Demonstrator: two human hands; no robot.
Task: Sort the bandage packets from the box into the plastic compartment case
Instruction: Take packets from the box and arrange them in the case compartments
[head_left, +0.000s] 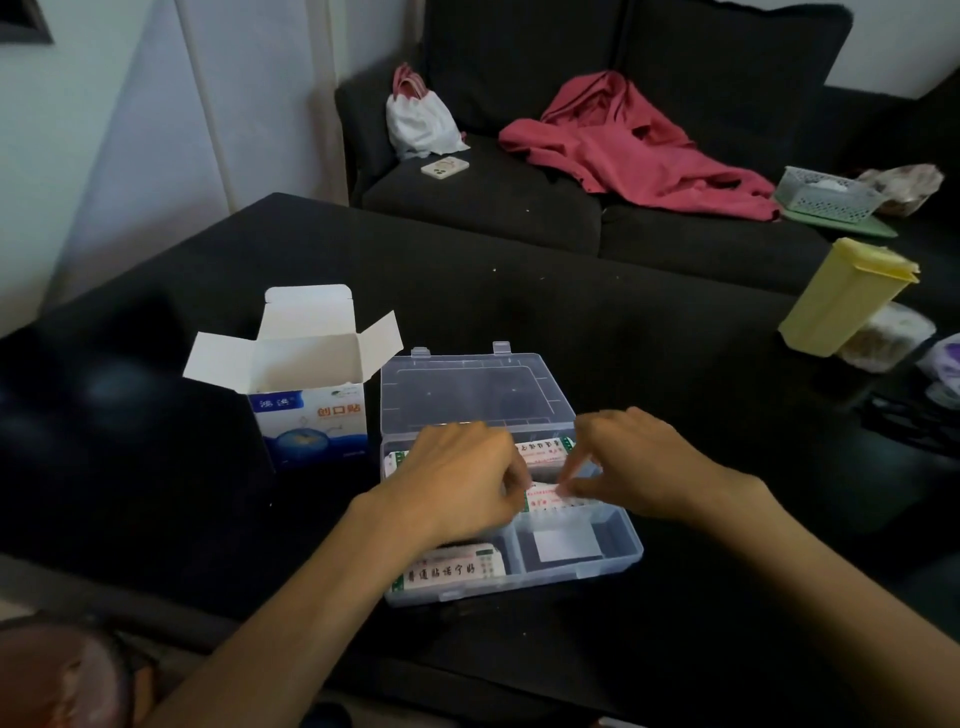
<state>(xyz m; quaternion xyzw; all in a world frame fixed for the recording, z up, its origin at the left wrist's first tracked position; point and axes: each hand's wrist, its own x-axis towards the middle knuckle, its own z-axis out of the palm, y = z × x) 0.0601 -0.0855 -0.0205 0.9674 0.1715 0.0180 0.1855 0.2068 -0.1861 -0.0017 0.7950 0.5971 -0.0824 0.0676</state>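
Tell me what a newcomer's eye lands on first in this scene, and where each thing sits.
First, the two hands, the left hand and right hand, meeting over a bandage packet in the middle of the clear plastic compartment case on the dark table. Just left of the case stands the opened white-and-blue bandage box, flaps up. Behind, a pink garment lies across the dark sofa.

A home living room, it seems: a dark sofa (571, 156) with a red garment (639, 145) thrown across it, a white drawstring bag (418, 122) and a phone (444, 166), behind a low black table (467, 291).
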